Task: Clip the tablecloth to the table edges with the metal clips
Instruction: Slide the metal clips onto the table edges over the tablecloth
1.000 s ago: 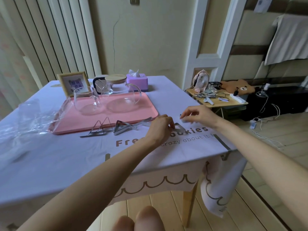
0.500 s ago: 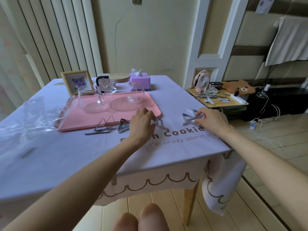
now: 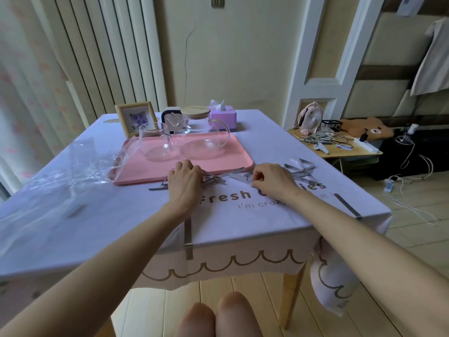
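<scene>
Two metal clips are already on: one clip (image 3: 187,235) straddles the near edge of the table (image 3: 291,300) and a second clip (image 3: 348,206) holds the right edge close to the corner. The lilac tablecloth (image 3: 121,215) lies flat across the top, and its corner hangs free below. The far and left edges show no clip that you can make out from here, so by this view well under half the job looks done. Your left hand (image 3: 185,182) curls over the heap of loose clips (image 3: 215,180) just in front of the pink tray (image 3: 218,164). Your right hand (image 3: 272,181) pinches the end of one clip from that heap (image 3: 237,175). A spare pair of clips (image 3: 300,166) sits near the right edge. The tray carries a glass cup (image 3: 155,144) and a glass teapot (image 3: 201,139). A picture frame (image 3: 134,117) and a tissue box (image 3: 223,117) stand behind it, and crumpled plastic wrap (image 3: 73,171) lies to the left. Beyond the table, a low side table (image 3: 345,152) holds a small fan (image 3: 312,119) and tangled cables, above a pale wooden floor (image 3: 401,239).
</scene>
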